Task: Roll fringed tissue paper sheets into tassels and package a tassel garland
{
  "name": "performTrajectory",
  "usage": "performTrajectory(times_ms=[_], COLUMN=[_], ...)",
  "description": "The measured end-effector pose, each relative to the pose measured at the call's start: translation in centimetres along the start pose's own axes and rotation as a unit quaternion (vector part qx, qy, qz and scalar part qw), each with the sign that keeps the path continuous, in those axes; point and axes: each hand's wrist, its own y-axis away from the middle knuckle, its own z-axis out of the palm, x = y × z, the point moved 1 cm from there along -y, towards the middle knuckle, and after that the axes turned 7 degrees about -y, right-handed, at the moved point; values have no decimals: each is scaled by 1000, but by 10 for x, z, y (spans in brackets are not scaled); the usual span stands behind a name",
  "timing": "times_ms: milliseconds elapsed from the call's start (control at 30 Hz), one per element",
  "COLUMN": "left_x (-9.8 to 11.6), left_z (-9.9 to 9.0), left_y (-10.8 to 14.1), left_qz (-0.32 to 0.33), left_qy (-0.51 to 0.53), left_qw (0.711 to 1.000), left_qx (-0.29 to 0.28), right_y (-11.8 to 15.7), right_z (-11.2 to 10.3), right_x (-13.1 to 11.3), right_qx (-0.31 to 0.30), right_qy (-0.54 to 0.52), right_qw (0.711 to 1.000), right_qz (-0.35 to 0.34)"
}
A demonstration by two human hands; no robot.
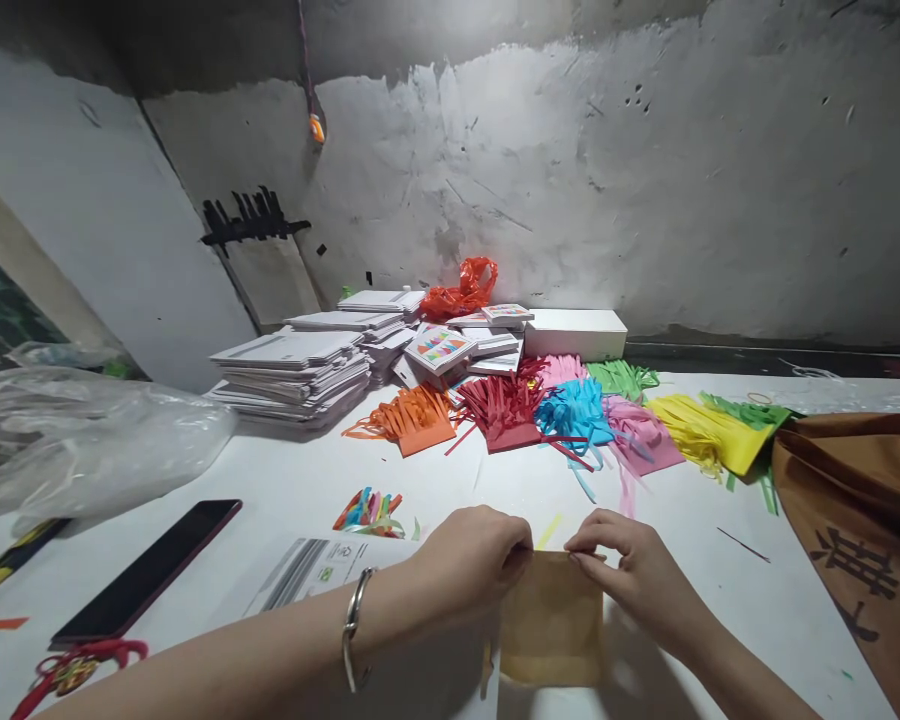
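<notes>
A squarish piece of brown kraft paper (551, 625) hangs upright over the white table; whether it is a bag or a single sheet I cannot tell. My left hand (480, 555), with a silver bangle on its wrist, is closed at the paper's upper left corner. On the upper right edge, the thumb and fingers of my right hand (619, 560) pinch the paper. A small yellow strip (549, 530) shows just behind its top edge. Under my left forearm lies a white printed sheet or mailer (322, 570). Beyond it sits a little bundle of multicoloured paper strips (371, 508).
Fringed paper bundles lie across the table: orange (424, 425), dark red (506, 420), blue (577, 408), pink (645, 440) and yellow (720, 430). White mailers (292, 370) are stacked behind. A phone (150, 570) and clear plastic (120, 430) lie left; brown cloth (855, 500) lies right.
</notes>
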Motion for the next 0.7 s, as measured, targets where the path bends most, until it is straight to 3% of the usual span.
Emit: performTrajectory(times_ms=[167,367,700], left_x=[5,7,6], left_z=[1,0,4], left_y=[3,4,4], left_qz=[7,8,9], left_qy=[-10,-15,-8], left_qw=[1000,1000,1000], left_qx=[-12,-15,-18], right_y=[3,5,9], right_z=[1,5,9], right_x=[-4,-3,2], right_qx=[-22,8,47], right_qy=[-21,-31,27], right_qw=[999,999,996], right_qz=[20,18,-71])
